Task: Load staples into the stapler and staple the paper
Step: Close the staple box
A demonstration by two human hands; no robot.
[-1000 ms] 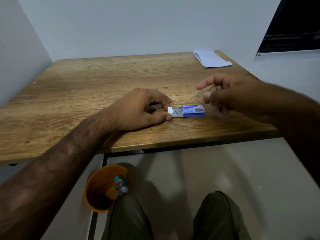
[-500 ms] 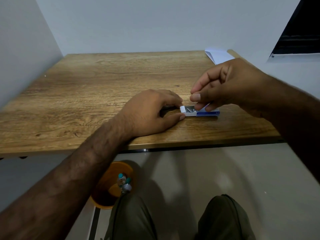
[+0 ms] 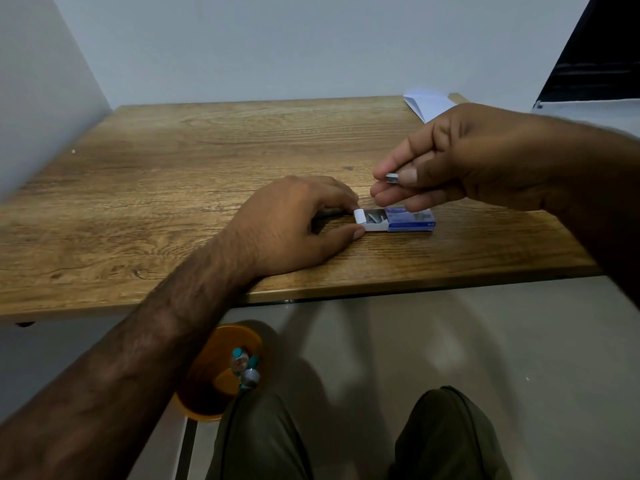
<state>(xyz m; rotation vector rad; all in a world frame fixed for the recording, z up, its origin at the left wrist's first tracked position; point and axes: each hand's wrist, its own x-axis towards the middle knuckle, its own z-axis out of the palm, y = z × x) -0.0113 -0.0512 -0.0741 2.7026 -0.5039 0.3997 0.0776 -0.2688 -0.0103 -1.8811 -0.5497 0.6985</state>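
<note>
1. My left hand (image 3: 298, 223) stays on the surface (image 3: 173, 168), fingers curled over the mostly hidden stapler (image 3: 328, 213), thumb bracing the open staple box (image 3: 398, 220).
2. My right hand (image 3: 467, 161) has lifted just above it, fingers now pinching a staple strip (image 3: 391, 178); loading looks next.
3. The paper (image 3: 429, 103) lies far right.

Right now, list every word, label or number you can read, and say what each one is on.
No text here can be read.
Blue staple box: pale print on its top, too blurred to read.
Folded paper: no writing shows.
</note>
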